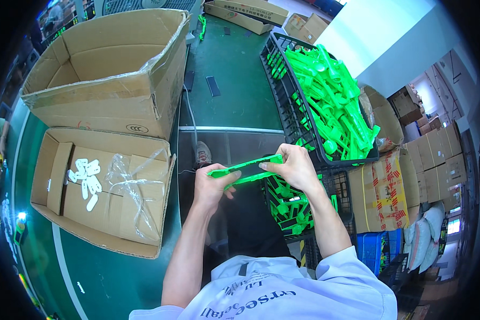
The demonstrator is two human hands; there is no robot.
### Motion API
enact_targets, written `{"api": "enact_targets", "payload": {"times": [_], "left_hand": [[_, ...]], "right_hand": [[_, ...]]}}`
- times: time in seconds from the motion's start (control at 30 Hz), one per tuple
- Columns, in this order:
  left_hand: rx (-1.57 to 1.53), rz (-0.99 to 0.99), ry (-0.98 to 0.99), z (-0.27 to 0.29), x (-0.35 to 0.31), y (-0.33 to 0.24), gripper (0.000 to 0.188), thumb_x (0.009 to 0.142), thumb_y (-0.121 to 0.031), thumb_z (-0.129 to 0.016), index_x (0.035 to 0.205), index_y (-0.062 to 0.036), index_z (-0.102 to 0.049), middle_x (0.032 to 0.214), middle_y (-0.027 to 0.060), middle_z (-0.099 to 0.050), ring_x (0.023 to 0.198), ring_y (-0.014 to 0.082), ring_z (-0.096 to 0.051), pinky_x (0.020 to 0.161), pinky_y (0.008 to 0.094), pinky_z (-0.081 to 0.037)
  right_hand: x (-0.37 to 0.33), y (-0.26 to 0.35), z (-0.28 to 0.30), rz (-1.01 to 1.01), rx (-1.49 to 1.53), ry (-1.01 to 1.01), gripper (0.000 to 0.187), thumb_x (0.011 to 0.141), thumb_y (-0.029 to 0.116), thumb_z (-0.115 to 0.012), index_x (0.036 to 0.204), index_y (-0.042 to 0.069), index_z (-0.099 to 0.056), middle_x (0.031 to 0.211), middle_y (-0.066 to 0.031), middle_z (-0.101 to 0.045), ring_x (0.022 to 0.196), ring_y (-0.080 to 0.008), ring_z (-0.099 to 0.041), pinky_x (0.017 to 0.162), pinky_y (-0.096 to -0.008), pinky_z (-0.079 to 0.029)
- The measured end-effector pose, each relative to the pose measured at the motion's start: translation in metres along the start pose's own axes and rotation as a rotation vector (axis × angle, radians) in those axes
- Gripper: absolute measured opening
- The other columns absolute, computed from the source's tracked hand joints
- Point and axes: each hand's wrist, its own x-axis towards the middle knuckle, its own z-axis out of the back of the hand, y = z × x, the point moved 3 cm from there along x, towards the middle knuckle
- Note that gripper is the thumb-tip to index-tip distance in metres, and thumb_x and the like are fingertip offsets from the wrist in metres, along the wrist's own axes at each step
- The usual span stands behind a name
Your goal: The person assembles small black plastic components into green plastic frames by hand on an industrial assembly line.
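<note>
In front of my body, both hands grip a long, bright green plastic frame (245,164) by its two ends. Its middle looks dark; I cannot tell whether that is a panel or a gap. My left hand (209,186) pinches the left end, thumb on top. At the right end, my right hand (297,168) has its thumb pressed on the near edge and its fingers curled behind. Under my right forearm, a lower black crate (342,193) holds green parts with dark panels (290,205). Just beyond that hand, an upper black crate (289,88) is heaped with green plastic parts (330,98).
On the left stand a tall open carton (112,96) and a shallow carton (104,234) holding white oval pieces (85,173) and clear plastic film (130,178). Dark flat pieces (213,86) lie on the green tabletop (234,109). Stacked cartons (437,160) are at the right.
</note>
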Motion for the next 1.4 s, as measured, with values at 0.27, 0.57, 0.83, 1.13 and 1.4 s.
{"api": "enact_targets", "payload": {"times": [0.27, 0.57, 0.83, 1.13, 1.4], "left_hand": [[-0.068, 0.02, 0.005, 0.006, -0.004, 0.003, 0.015, 0.077, -0.005, -0.076, 0.079, -0.0022, -0.062, 0.062, 0.004, -0.059, 0.042, 0.0107, -0.054, 0.034, 0.0228, -0.04], [0.123, 0.044, 0.388, -0.02, -0.006, 0.021, 0.053, 0.09, -0.026, -0.067, 0.132, -0.0019, -0.048, 0.112, 0.0134, -0.061, 0.099, 0.0203, -0.063, 0.075, 0.0311, -0.055], [0.135, -0.003, 0.064, -0.008, 0.005, 0.006, 0.059, 0.096, -0.046, -0.053, 0.134, -0.0012, -0.044, 0.118, 0.0154, -0.061, 0.101, 0.0192, -0.062, 0.083, 0.0311, -0.05], [0.211, 0.011, 0.035, -0.003, 0.006, 0.013, 0.045, 0.096, -0.033, -0.058, 0.127, -0.0005, -0.052, 0.111, 0.0137, -0.064, 0.095, 0.018, -0.063, 0.079, 0.0293, -0.051], [0.19, 0.027, 0.019, -0.001, 0.003, 0.012, 0.038, 0.097, -0.028, -0.057, 0.123, -0.0011, -0.054, 0.107, 0.0115, -0.065, 0.092, 0.016, -0.063, 0.077, 0.0278, -0.05]], "right_hand": [[-0.033, 0.019, -0.01, 0.331, 0.124, 0.052, 0.056, 0.075, 0.025, -0.079, 0.117, 0.006, -0.046, 0.088, -0.0199, -0.064, 0.083, -0.0357, -0.065, 0.073, -0.0419, -0.049], [-0.04, 0.015, 0.025, 0.317, -0.091, -0.247, 0.029, 0.087, 0.035, -0.066, 0.092, 0.008, -0.058, 0.075, -0.0123, -0.065, 0.07, -0.0352, -0.064, 0.064, -0.0452, -0.048], [0.0, -0.051, 0.144, -0.081, -0.55, -0.369, 0.044, 0.086, 0.045, -0.063, 0.108, 0.008, -0.064, 0.082, -0.0188, -0.068, 0.081, -0.038, -0.067, 0.073, -0.0487, -0.052], [0.094, -0.172, 0.08, -0.188, -0.657, 0.142, 0.041, 0.08, 0.036, -0.069, 0.11, 0.007, -0.067, 0.105, -0.0198, -0.068, 0.099, -0.0362, -0.064, 0.085, -0.0434, -0.051], [0.095, -0.18, 0.073, -0.21, -0.68, 0.197, 0.041, 0.082, 0.037, -0.071, 0.095, -0.003, -0.068, 0.097, -0.02, -0.069, 0.088, -0.0355, -0.068, 0.078, -0.0424, -0.053]]}}
